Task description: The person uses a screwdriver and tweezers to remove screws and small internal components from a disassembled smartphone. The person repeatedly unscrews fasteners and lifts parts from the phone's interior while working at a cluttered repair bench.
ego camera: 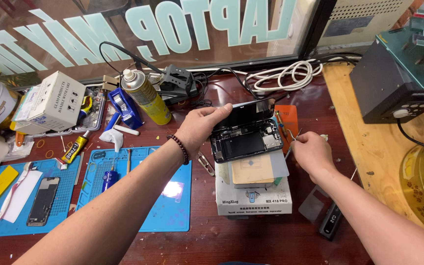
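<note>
An opened smartphone (pixel 245 142) lies on a white box-shaped heating pad (pixel 254 198), its insides showing. My left hand (pixel 199 125), with a bead bracelet at the wrist, holds the phone's lifted screen (pixel 249 109) at its top left edge. My right hand (pixel 311 152) is closed on thin metal tweezers (pixel 292 140), whose tip sits at the phone's right side. A grey sheet (pixel 277 167) and a tan pad (pixel 252 172) lie under the phone.
Two blue work mats (pixel 163 211) lie left, one bearing a phone screen (pixel 43 201). A yellow spray can (pixel 145 96), a white carton (pixel 52 100), a glue tube (pixel 74 148) and cables (pixel 285 76) crowd the back. A black unit (pixel 393 88) stands right.
</note>
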A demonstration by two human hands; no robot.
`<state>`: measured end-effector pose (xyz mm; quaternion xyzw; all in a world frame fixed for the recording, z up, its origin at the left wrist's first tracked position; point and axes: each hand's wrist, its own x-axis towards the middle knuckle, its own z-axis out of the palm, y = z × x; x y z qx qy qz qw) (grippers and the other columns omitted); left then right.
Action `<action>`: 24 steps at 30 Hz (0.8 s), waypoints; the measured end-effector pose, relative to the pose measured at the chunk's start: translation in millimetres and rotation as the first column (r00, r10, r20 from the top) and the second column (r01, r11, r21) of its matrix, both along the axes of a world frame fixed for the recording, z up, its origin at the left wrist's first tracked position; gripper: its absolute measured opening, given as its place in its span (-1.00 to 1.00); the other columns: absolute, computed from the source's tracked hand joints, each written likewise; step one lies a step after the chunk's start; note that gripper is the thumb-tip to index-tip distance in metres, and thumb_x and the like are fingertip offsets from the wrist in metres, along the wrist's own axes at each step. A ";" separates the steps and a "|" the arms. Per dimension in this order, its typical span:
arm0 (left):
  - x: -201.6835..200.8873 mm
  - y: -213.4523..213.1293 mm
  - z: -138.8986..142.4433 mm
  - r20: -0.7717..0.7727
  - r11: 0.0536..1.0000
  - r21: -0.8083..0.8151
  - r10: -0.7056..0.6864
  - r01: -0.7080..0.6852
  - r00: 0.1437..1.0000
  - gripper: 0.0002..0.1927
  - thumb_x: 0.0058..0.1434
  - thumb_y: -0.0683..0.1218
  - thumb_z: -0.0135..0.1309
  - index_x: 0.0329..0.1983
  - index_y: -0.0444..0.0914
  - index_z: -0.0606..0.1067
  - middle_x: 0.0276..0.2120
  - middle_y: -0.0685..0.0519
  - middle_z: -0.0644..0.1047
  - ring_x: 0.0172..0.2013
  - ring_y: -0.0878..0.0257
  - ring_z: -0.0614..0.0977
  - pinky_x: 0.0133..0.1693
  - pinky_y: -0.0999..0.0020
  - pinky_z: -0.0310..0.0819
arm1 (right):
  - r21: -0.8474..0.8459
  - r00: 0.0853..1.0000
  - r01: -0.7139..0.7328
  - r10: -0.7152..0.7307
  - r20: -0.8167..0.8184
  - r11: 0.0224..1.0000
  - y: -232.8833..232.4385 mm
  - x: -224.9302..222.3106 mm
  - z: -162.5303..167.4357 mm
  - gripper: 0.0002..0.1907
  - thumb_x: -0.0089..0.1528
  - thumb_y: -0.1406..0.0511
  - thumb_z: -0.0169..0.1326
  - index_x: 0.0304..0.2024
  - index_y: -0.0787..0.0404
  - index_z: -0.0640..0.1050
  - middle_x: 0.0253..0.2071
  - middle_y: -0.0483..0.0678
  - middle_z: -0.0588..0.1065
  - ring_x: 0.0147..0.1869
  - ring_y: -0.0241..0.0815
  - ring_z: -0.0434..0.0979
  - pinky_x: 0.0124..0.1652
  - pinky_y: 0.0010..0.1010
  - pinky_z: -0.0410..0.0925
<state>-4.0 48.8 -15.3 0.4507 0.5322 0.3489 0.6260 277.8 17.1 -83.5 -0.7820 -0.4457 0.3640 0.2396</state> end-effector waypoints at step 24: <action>11.5 13.2 -14.9 0.018 1.000 0.012 0.026 -0.026 1.000 -0.39 0.13 0.24 0.20 -0.06 -0.38 0.63 -0.27 0.02 0.68 -0.30 0.32 0.67 -0.21 0.40 0.55 | 0.030 0.969 -0.145 0.136 0.207 0.989 -33.6 44.8 10.2 -0.79 0.18 0.23 0.28 -0.21 0.22 0.68 -0.44 -0.09 0.60 -0.36 -0.34 0.53 -0.29 -0.45 0.36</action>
